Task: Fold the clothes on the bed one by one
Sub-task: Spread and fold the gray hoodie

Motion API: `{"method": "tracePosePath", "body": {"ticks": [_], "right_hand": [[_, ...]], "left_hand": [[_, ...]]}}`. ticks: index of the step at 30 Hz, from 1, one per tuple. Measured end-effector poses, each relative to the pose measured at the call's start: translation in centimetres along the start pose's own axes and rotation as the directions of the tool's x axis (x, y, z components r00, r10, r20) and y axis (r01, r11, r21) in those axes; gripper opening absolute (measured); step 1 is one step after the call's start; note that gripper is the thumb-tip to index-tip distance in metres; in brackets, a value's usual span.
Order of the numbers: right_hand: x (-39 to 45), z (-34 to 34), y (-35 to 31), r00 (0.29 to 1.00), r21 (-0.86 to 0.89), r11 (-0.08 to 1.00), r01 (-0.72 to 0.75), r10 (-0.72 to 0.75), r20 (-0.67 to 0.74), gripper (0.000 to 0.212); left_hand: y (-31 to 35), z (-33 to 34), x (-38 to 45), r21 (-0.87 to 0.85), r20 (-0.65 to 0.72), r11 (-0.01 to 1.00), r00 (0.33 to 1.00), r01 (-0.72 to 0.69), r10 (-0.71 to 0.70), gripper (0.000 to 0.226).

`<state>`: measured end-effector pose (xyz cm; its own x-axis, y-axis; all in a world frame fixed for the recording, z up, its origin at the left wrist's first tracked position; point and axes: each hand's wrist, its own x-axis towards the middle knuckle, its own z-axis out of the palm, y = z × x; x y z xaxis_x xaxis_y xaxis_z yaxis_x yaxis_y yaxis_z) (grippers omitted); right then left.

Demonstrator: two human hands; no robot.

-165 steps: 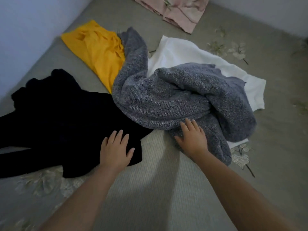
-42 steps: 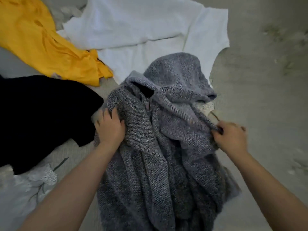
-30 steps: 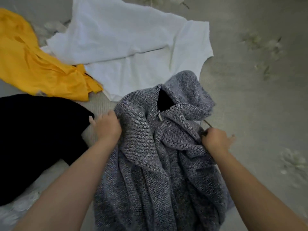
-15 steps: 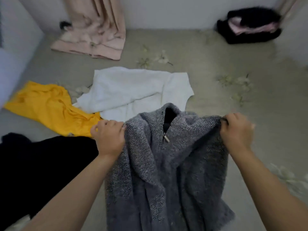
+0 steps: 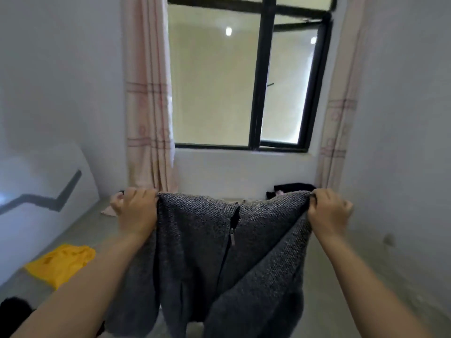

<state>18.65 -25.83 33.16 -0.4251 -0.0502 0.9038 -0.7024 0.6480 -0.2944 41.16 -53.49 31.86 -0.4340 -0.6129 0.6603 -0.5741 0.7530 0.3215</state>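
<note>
A grey knitted zip sweater (image 5: 200, 242) hangs in the air in front of me, its zipper running down the middle. My left hand (image 5: 135, 211) grips its left shoulder and my right hand (image 5: 328, 211) grips its right shoulder, both held up at the same height. The sweater's lower part hangs over the bed (image 5: 341, 289). A yellow garment (image 5: 61, 263) lies on the bed at the left. A black garment (image 5: 12, 311) shows at the bottom left corner. The white garment is hidden behind the sweater.
A window (image 5: 244, 76) with a dark frame faces me, with pink curtains (image 5: 146, 98) on both sides. White walls close in on the left and right. A dark bundle of clothes (image 5: 290, 189) lies at the far end of the bed.
Both hands have lifted the grey sweater higher and spread it wide. My view has tilted up from the bed to the window.
</note>
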Motion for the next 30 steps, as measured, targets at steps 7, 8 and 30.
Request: {"method": "tracePosePath", "body": {"ticks": [7,8,30], "right_hand": [[3.1,-9.9,1.2,0.981,-0.063,0.989,0.133,-0.14,-0.134,0.019],[2.6,-11.1,1.4,0.982,-0.067,0.989,0.133,-0.14,-0.123,0.019],[-4.7,-15.5,11.9,0.953,-0.223,0.97,-0.095,0.153,0.26,0.01]], "left_hand": [[9.0,-7.3,-2.6,-0.062,-0.284,0.997,0.958,-0.052,0.032,0.024],[10.0,-7.7,-3.5,-0.042,-0.26,0.997,0.964,-0.064,0.051,0.021],[13.1,-1.7,-12.0,0.062,0.006,0.992,0.994,-0.114,0.114,0.017]]}}
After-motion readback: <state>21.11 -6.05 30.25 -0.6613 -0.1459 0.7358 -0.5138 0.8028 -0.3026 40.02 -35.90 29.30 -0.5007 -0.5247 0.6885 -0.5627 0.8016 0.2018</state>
